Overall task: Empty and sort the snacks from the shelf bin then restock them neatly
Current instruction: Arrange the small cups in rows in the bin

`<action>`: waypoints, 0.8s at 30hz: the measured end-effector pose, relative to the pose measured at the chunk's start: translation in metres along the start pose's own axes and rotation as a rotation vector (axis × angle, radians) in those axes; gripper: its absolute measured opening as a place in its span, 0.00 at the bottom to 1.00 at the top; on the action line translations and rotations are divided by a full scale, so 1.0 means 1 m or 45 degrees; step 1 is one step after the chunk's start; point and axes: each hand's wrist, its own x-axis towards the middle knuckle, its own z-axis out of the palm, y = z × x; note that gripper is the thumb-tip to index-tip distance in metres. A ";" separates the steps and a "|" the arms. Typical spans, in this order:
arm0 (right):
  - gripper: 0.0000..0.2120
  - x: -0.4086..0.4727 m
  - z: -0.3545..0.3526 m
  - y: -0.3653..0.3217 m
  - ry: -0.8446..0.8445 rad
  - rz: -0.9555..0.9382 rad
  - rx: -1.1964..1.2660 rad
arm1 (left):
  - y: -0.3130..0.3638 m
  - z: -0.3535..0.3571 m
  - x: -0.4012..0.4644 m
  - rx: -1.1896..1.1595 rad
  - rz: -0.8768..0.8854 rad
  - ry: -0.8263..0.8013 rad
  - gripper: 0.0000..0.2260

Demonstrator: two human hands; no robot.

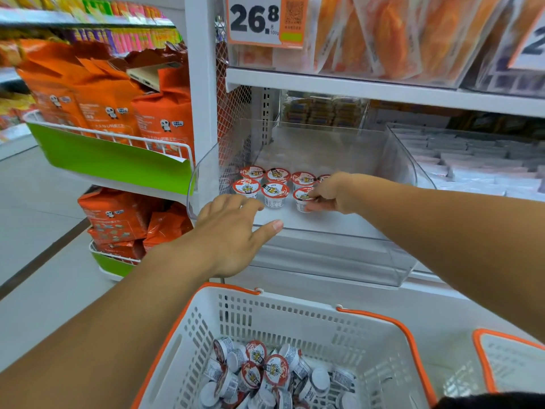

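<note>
A clear plastic shelf bin [330, 255] holds several small snack cups with red-and-white lids [275, 191], standing upright in two rows at its front left. My right hand [327, 191] reaches into the bin and pinches the rightmost front cup [302, 199]. My left hand [233, 228] hovers over the bin's front left corner with fingers spread, holding nothing. Below, a white basket with orange rim [295, 317] contains a loose heap of the same cups [265, 376].
A second white and orange basket [510, 361] sits at the lower right. Orange snack bags [118, 107] fill wire racks on the left. Neighbouring clear bins [477, 160] hold pale packets; a 26.8 price tag [259, 20] hangs above.
</note>
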 end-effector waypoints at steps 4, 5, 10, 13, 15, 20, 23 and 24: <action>0.21 0.004 0.009 -0.001 0.008 0.041 0.046 | -0.003 0.001 0.001 -0.014 0.018 0.019 0.30; 0.21 0.005 0.009 -0.002 0.012 0.034 0.057 | -0.004 0.001 0.002 -0.015 0.020 0.021 0.30; 0.22 -0.010 0.005 -0.005 -0.014 -0.009 -0.043 | -0.005 0.002 0.003 -0.051 0.043 0.053 0.30; 0.09 -0.054 -0.013 -0.009 0.252 -0.452 -0.519 | -0.003 -0.004 -0.002 -0.055 0.132 0.268 0.22; 0.08 -0.103 -0.028 -0.006 0.405 -1.019 -0.706 | 0.002 -0.012 -0.016 -0.096 0.236 0.614 0.12; 0.03 -0.190 -0.021 0.044 -0.540 -0.829 -0.926 | 0.007 0.019 -0.052 -0.057 0.169 0.683 0.11; 0.12 -0.142 0.040 0.151 -0.854 -0.232 -1.138 | 0.001 0.107 -0.066 0.119 -0.036 -0.148 0.10; 0.20 -0.122 0.063 0.200 -0.857 -0.089 -1.230 | -0.003 0.146 -0.077 0.159 -0.142 -0.468 0.12</action>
